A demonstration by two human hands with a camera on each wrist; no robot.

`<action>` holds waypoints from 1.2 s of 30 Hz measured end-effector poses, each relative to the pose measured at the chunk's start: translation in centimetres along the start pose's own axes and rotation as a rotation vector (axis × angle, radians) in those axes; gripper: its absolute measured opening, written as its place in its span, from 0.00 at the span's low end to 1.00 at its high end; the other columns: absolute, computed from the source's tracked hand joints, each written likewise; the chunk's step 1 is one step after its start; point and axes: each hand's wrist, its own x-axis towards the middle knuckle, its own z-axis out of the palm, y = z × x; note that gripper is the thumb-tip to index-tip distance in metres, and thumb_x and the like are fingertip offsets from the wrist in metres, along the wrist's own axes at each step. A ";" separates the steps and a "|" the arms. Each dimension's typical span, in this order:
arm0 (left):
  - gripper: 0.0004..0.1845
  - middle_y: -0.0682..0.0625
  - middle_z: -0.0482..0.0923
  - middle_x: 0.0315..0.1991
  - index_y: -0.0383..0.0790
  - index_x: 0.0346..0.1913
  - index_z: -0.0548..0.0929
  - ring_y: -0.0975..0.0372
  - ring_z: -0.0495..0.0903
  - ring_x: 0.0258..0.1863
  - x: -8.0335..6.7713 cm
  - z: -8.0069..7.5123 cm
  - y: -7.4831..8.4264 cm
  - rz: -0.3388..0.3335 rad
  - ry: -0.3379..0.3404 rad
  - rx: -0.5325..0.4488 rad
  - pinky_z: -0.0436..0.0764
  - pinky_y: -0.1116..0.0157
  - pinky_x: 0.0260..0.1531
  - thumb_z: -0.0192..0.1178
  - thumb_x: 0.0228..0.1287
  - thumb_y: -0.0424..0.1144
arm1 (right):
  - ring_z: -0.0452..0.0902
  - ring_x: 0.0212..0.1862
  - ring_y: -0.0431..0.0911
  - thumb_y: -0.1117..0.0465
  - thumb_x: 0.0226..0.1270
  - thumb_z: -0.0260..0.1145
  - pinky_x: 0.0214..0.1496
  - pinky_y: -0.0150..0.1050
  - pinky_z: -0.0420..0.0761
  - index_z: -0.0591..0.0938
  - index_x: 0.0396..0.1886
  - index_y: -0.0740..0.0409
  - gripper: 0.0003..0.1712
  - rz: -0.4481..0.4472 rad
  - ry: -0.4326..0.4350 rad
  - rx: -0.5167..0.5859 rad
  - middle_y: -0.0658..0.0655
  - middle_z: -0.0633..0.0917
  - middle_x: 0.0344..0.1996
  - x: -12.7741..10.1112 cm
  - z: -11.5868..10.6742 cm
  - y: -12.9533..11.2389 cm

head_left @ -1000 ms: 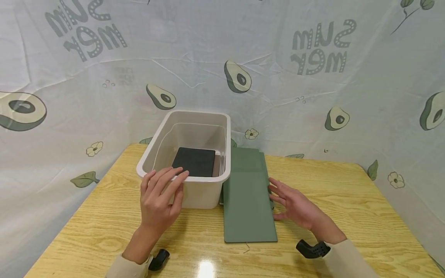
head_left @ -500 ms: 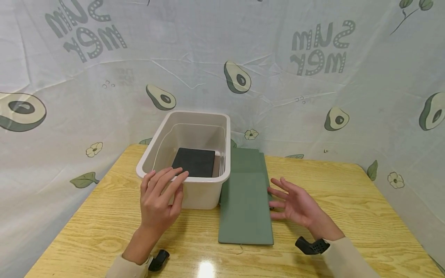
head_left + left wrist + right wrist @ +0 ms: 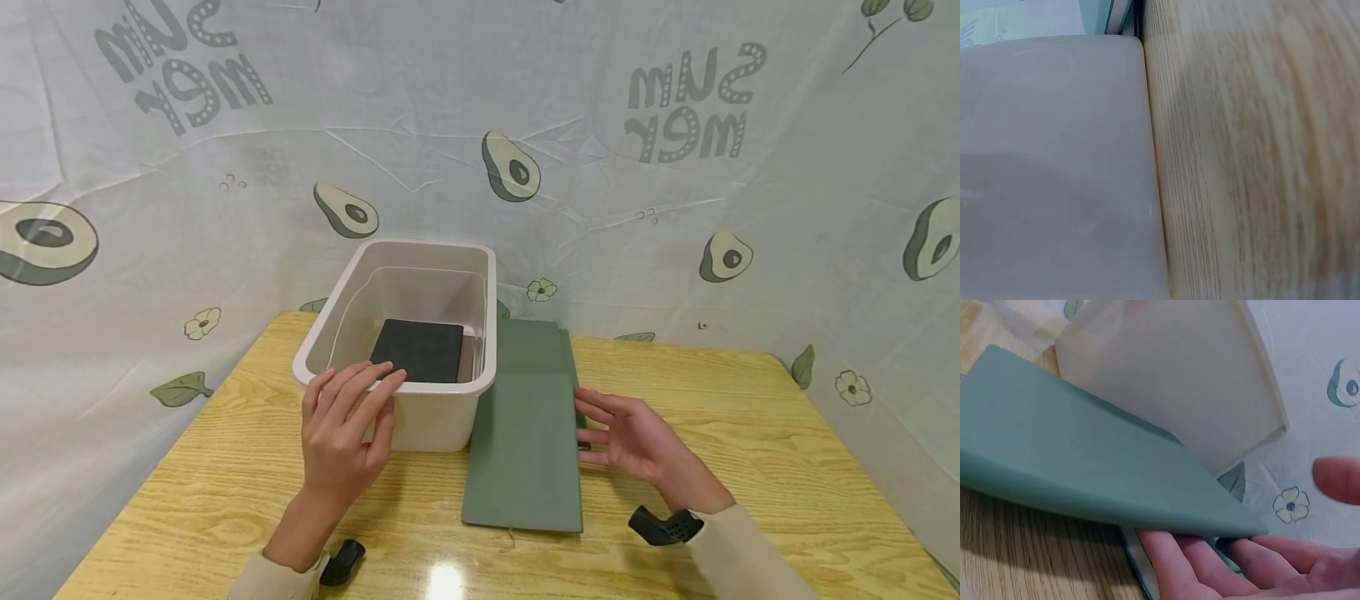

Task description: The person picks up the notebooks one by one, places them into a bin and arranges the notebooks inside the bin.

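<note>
A green hardcover notebook [image 3: 528,442] lies tilted over another green notebook [image 3: 573,367], right of a pale plastic bin [image 3: 431,417]. In the right wrist view, the fingers of my right hand [image 3: 633,437] reach under the raised right edge of the upper notebook [image 3: 1085,456]. The thumb stands apart from it. My left hand [image 3: 341,433] rests at the bin's near rim, fingertips laid over it. The left wrist view shows the bin's wall [image 3: 1054,156] but not the hand. Inside the bin lies a black notebook [image 3: 420,350] on a brown flat thing [image 3: 467,358].
The wooden table [image 3: 697,383] extends to both sides of the bin. A patterned cloth [image 3: 600,167] hangs behind its back edge. A thin ribbon [image 3: 510,540] sticks out from the upper notebook's near edge.
The near end of the upper green notebook has swung left and its right edge has risen. My right hand has shifted slightly left with it. The left hand has stayed at the bin rim.
</note>
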 end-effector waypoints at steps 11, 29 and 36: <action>0.14 0.39 0.92 0.44 0.36 0.47 0.93 0.43 0.86 0.47 0.0 0.0 0.0 -0.001 0.006 -0.006 0.68 0.56 0.73 0.57 0.76 0.38 | 0.81 0.66 0.46 0.66 0.85 0.44 0.60 0.47 0.87 0.37 0.89 0.53 0.42 -0.030 -0.033 0.066 0.60 0.40 0.89 0.4 0.4 0.2; 0.14 0.39 0.92 0.45 0.37 0.48 0.93 0.43 0.86 0.47 -0.2 0.0 -0.1 -0.008 -0.001 0.006 0.69 0.55 0.71 0.57 0.76 0.38 | 0.89 0.48 0.43 0.77 0.75 0.56 0.51 0.47 0.91 0.36 0.89 0.38 0.58 -0.043 -0.022 0.038 0.58 0.71 0.78 0.6 1.0 0.4; 0.14 0.39 0.92 0.45 0.37 0.47 0.93 0.43 0.86 0.47 -0.1 0.0 -0.1 -0.006 0.006 0.004 0.69 0.54 0.71 0.57 0.76 0.38 | 0.88 0.41 0.41 0.79 0.74 0.55 0.47 0.45 0.91 0.39 0.89 0.40 0.57 -0.057 0.014 0.063 0.53 0.78 0.70 0.8 1.2 0.5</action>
